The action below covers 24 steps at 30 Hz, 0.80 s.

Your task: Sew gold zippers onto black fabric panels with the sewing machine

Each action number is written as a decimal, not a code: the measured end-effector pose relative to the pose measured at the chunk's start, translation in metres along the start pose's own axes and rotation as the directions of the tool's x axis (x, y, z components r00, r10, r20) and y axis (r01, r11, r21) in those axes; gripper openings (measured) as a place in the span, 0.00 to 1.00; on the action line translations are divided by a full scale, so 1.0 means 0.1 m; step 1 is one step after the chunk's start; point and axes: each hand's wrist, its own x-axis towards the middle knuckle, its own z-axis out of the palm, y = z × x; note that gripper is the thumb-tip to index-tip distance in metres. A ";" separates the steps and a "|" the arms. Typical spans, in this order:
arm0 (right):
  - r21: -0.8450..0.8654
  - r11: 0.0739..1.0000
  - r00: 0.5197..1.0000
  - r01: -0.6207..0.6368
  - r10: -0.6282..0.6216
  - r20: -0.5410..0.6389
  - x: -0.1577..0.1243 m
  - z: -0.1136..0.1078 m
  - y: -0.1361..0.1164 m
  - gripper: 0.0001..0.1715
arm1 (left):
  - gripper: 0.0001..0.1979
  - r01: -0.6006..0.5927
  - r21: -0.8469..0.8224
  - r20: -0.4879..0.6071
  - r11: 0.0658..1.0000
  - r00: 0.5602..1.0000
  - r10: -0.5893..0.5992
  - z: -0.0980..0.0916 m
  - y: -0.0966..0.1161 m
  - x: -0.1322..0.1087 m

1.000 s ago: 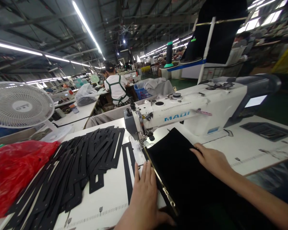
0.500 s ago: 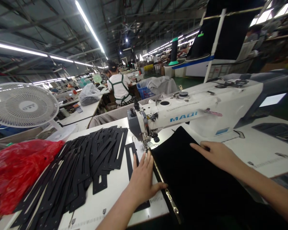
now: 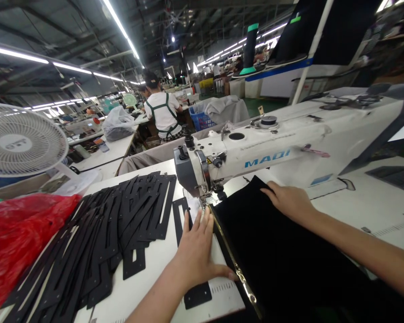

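A black fabric piece with a gold metal zipper along its left edge lies on the sewing machine's bed. Its top left corner reaches the needle area of the white sewing machine. My left hand rests flat, fingers spread, fingertips close to the presser foot and thumb touching the zipper edge. My right hand pinches the fabric's upper right edge between thumb and fingers. Under and beside my left hand lies a single black slotted strip, partly covered.
A heap of black slotted strips covers the left of the table, beside a red plastic bag. A white fan stands at far left. Thread cones rise behind the machine. A co-worker sits ahead, facing away.
The view has shifted slightly. My right hand has moved up toward the fabric's far corner and closed on its edge. My left hand stays by the needle, flat along the zipper.
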 end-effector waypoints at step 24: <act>0.554 0.493 0.644 0.671 -0.757 -0.107 -0.94 -0.54 -0.76 0.14 | 0.58 -0.069 -0.039 -0.035 0.997 0.997 0.068 0.10 0.23 -0.16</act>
